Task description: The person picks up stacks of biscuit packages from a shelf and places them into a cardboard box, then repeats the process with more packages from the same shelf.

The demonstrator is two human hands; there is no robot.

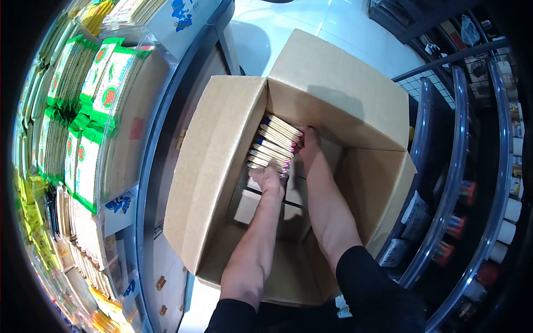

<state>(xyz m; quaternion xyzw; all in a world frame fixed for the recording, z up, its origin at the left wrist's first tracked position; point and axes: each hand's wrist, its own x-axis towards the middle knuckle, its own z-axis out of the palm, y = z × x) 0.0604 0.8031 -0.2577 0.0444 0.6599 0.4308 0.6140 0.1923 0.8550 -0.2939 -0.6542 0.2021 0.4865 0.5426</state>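
Both my hands reach down into an open cardboard box (222,133). Between them is a stack of thin cream-coloured packs (273,143) with pink and dark blue ends, at the box's far left corner. My left hand (267,177) is closed around the near end of the stack. At its right side, my right hand (308,142) grips the edge with bent fingers, partly hidden by the wrist. Below the stack, pale cartons (252,208) lie on the box's bottom.
Shelving on the left bears green-and-white packets (89,161) in clear holders. A dark shelf edge (147,166) runs close along the box's left side. Dark racks with clear rails (459,144) stand at the right. Pale floor tiles (344,28) show beyond the box flaps.
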